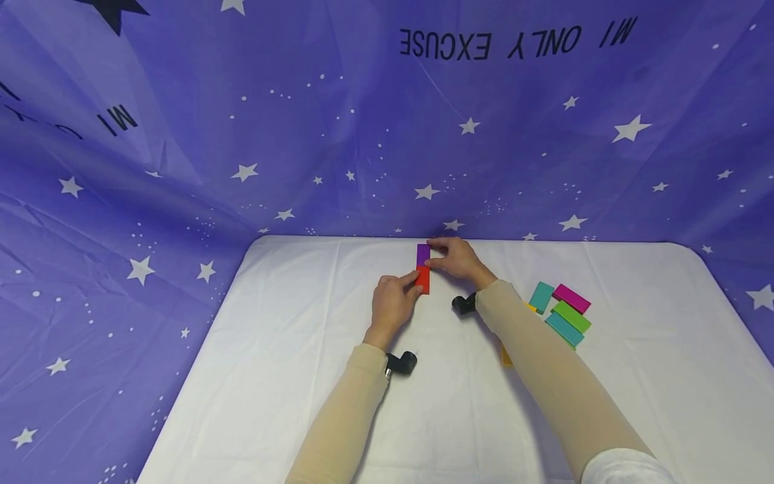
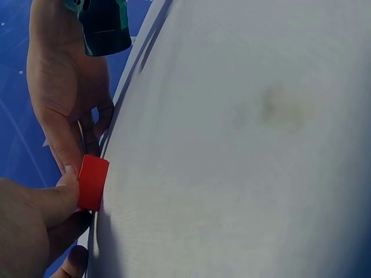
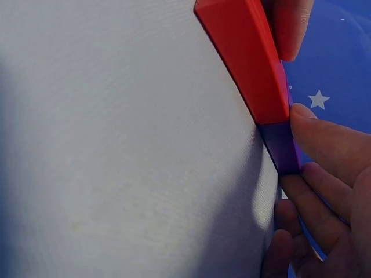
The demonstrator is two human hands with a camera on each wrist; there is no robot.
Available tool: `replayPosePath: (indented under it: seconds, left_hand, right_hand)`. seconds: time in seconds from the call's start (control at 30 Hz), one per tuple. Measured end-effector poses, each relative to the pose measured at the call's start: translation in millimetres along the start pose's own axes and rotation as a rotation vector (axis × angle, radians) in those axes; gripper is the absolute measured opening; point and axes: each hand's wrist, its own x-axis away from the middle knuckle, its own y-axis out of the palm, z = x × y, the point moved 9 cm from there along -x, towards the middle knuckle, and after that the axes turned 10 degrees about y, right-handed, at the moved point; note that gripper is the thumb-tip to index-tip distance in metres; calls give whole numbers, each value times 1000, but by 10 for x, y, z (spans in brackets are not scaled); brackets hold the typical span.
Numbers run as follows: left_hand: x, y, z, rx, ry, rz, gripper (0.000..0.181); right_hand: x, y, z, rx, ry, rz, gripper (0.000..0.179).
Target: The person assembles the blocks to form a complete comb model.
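Note:
A red rectangular block and a purple block lie end to end near the table's far edge, the purple one farther from me. My left hand grips the red block from the left, its thumb near the close end. From the right, my right hand holds the purple block, with thumb at its side and a finger at its far end. In the right wrist view the red block meets the purple block in one line. The left wrist view shows only the red block's end.
Right of the right forearm lies a loose group of blocks: a magenta block, a green block, teal blocks and partly hidden yellow-orange ones. A white cloth covers the table. A purple star-printed curtain stands behind it.

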Motion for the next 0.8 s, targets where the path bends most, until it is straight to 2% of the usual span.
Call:
replayPosePath:
  seconds: [0.2, 0.33, 0.47, 0.6, 0.8]
  left_hand:
    - [-23, -17, -32, 70, 14, -5, 37]
    - [-72, -46, -75, 148, -11, -30, 41]
    - [-123, -69, -124, 155, -44, -81, 46]
    - [-197, -63, -126, 137, 12, -139, 49]
    - [-308, -25, -134, 121, 118, -219, 53]
  right_hand:
    - [59, -81, 52, -91, -22, -2, 60]
    - [197, -284, 133, -153, 2, 16, 56]
    - [406, -525, 223, -172, 30, 21, 55]
    - [672, -754, 305, -173, 44, 24, 56]
    - [1069, -974, 393, -102, 39, 64, 55]
